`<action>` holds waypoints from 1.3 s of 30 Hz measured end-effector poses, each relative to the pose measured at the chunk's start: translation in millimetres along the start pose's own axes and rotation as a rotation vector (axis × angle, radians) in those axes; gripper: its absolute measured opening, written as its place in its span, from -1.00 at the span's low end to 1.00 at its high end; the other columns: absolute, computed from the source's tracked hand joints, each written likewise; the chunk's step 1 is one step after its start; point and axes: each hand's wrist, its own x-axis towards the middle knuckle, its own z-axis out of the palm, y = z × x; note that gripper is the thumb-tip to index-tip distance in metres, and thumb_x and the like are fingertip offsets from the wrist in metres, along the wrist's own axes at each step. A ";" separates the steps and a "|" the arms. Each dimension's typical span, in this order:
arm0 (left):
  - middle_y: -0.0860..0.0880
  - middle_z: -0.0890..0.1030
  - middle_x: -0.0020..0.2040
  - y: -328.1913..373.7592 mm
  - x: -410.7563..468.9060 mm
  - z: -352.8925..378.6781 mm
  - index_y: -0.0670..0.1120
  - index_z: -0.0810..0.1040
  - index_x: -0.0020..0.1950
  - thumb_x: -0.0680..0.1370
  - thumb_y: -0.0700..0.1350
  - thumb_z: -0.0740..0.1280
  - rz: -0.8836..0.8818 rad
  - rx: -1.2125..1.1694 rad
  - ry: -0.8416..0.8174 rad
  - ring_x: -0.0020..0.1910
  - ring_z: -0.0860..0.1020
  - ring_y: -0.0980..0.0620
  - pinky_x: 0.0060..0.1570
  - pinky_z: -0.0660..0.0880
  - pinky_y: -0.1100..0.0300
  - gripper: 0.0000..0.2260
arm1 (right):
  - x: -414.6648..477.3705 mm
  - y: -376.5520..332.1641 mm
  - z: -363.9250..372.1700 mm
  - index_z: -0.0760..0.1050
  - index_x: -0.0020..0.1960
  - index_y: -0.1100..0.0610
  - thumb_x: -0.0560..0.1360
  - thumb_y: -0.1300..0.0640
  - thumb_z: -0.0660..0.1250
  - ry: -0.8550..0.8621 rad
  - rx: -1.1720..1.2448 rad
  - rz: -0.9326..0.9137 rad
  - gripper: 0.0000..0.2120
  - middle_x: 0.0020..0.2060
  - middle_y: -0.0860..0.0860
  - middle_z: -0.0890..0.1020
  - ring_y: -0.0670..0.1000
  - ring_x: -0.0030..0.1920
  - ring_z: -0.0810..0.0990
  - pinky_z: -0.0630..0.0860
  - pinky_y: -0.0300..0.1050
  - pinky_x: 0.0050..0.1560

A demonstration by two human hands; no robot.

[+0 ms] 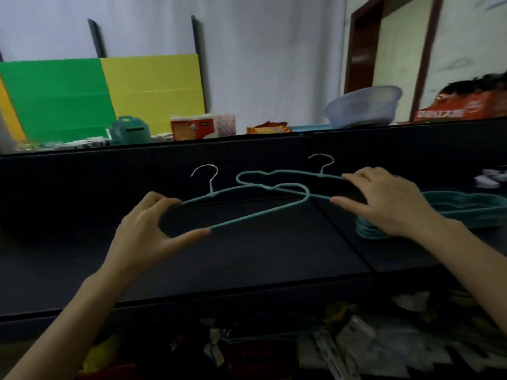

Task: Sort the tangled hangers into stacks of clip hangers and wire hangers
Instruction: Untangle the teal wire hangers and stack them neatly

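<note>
Two teal wire hangers with silver hooks are held above a dark table point(247, 259), their ends crossing in the middle. My left hand point(148, 231) grips the left end of the nearer hanger point(247, 215) between thumb and fingers. My right hand point(384, 204) holds the right part of the farther hanger point(274, 175), thumb under its lower bar. A stack of teal wire hangers point(466, 209) lies on the table to the right, partly hidden behind my right hand.
Behind the table's back edge stand green and yellow boards point(109, 94), a teal box point(129, 130), a tissue pack point(197, 127) and a pale blue basin point(362, 105). Small white objects point(491, 178) lie at the far right. Clutter sits below the front edge.
</note>
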 end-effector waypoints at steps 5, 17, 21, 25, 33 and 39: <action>0.12 0.41 0.01 89.6 19.8 46.6 -0.07 0.50 0.23 0.15 0.57 0.13 0.119 -0.038 -0.043 -0.05 0.44 0.12 -0.09 0.42 0.18 -0.08 | -26.0 97.1 -14.1 0.24 0.44 0.11 0.34 -0.41 -0.16 -0.029 -0.023 0.120 -0.13 0.29 0.07 0.42 0.09 0.30 0.36 0.47 0.02 0.07; 0.05 0.44 0.05 289.2 65.3 195.1 -0.09 0.46 0.27 0.19 0.53 0.14 0.207 -0.018 -0.166 0.05 0.43 0.08 -0.03 0.40 0.23 -0.10 | -71.5 292.8 -32.9 0.29 0.42 0.11 0.32 -0.42 -0.13 -0.039 0.044 0.230 -0.13 0.29 0.07 0.45 0.07 0.31 0.37 0.39 0.05 0.18; 0.03 0.44 0.02 318.4 77.1 230.6 -0.10 0.47 0.25 0.17 0.56 0.09 0.189 0.011 -0.178 0.03 0.41 0.06 0.02 0.40 0.22 -0.06 | -77.2 318.5 -26.4 0.32 0.40 0.10 0.32 -0.42 -0.13 -0.032 0.071 0.174 -0.14 0.24 0.05 0.48 0.05 0.27 0.40 0.43 0.05 0.17; 0.03 0.46 0.03 324.9 83.2 246.2 -0.10 0.47 0.26 0.11 0.63 -0.05 0.160 0.056 -0.194 0.03 0.42 0.06 0.05 0.41 0.19 0.04 | -79.5 330.1 -16.9 0.30 0.40 0.07 0.32 -0.44 -0.14 -0.042 0.085 0.116 -0.14 0.24 -0.01 0.47 -0.01 0.26 0.40 0.45 0.01 0.14; 0.06 0.42 0.27 322.4 92.5 244.9 0.00 0.35 0.38 0.21 0.56 0.06 0.027 0.063 -0.427 0.21 0.42 0.05 0.15 0.41 0.13 -0.08 | -64.0 326.1 9.1 0.22 0.44 0.00 0.39 -0.48 -0.17 -0.133 0.084 -0.052 -0.18 0.30 -0.07 0.41 -0.08 0.28 0.35 0.39 -0.17 0.10; 0.07 0.53 0.13 273.8 81.1 209.0 0.11 0.49 0.11 0.44 0.27 0.24 -0.146 -0.403 -0.631 0.11 0.49 0.14 0.18 0.45 0.16 -0.65 | -44.8 309.5 32.8 0.17 0.47 -0.01 0.24 -0.54 -0.36 -0.210 0.100 -0.203 0.00 0.32 -0.08 0.39 -0.09 0.27 0.35 0.31 -0.27 0.14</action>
